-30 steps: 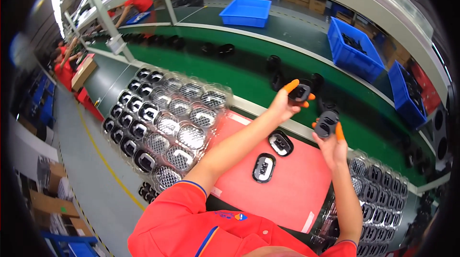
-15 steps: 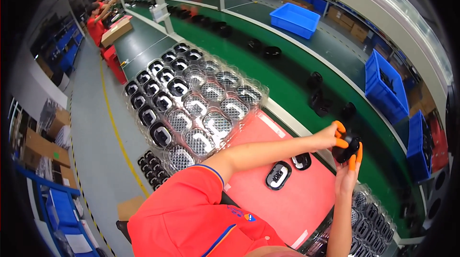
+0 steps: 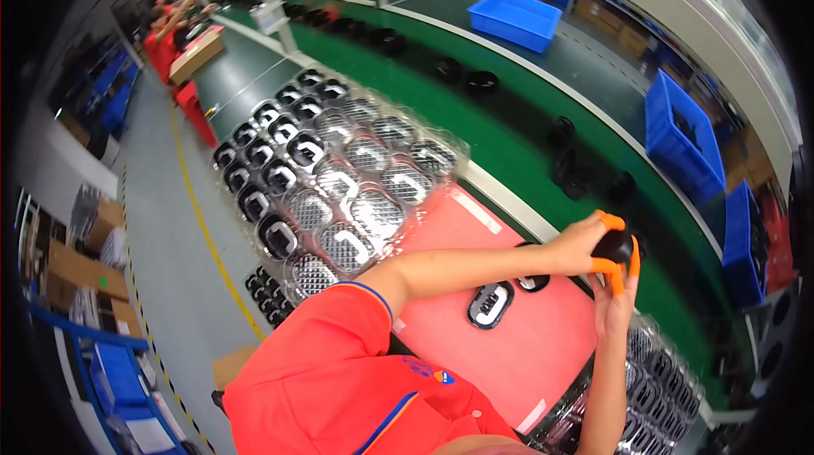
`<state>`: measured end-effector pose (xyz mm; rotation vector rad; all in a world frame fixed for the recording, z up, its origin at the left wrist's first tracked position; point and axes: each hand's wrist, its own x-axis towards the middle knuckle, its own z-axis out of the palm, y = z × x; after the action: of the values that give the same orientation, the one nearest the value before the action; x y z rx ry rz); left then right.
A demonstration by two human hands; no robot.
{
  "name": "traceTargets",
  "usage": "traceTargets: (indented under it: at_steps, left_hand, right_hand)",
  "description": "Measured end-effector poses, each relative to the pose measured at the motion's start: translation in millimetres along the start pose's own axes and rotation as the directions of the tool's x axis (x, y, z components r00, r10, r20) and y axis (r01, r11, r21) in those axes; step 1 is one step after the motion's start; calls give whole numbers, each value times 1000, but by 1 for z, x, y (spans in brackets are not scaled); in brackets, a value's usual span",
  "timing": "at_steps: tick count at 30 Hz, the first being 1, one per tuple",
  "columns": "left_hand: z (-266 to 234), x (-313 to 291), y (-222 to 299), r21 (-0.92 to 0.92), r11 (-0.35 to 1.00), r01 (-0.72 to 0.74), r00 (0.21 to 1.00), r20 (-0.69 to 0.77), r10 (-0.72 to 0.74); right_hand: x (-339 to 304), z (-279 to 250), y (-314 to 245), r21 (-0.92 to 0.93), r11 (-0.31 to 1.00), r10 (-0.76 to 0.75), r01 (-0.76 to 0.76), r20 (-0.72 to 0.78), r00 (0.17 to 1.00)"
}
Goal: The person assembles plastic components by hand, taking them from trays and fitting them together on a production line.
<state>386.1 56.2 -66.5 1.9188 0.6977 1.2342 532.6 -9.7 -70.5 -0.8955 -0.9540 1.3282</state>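
Over the near edge of the green conveyor, a dark rounded plastic part (image 3: 612,246) is held between both hands. My left hand (image 3: 583,243) grips it from the left, with orange finger covers on the fingertips. From below, my right hand (image 3: 616,301) has its covered fingers closed on the part's right side. On the pink mat (image 3: 509,370) lies a black oval part with a white C-shaped piece (image 3: 490,305). A second black oval part (image 3: 533,278) sits behind it, partly covered by my left forearm.
Clear plastic trays (image 3: 349,239) with black oval parts and bare pockets lie left of the mat. Another filled tray (image 3: 661,396) is at lower right. Dark parts (image 3: 482,82) line the green belt (image 3: 415,52). Blue bins (image 3: 513,21) stand beyond. People in red work at far left.
The held part has turned, showing a smooth rounded face, and my fingers have shifted around it. The view has moved slightly; the part on the mat stays put.
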Motion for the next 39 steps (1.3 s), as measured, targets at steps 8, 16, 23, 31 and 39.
traceTargets:
  at_steps: [8, 16, 23, 31, 39]
  left_hand:
    - [-3, 1, -9, 39, 998, 48, 998, 50, -50]
    - [-9, 14, -29, -790, 452, 416, 855, 169, -491]
    - [-14, 12, -26, -758, 503, 415, 852, 130, -508]
    - [-23, 58, -41, -799, 394, 454, 766, 124, -631]
    - [-282, 135, -135, 199, 828, 524, 744, -581, -331]
  right_hand:
    - [6, -2, 3, 63, 997, 44, -41, -41, 998]
    - [15, -18, 10, 157, 988, 16, 14, -191, 981]
    - [16, -14, 10, 68, 997, -9, 21, -162, 987]
    - [19, -26, -2, -25, 969, -245, 247, -255, 935]
    - [-33, -34, -88, -146, 918, -389, 369, -147, 909]
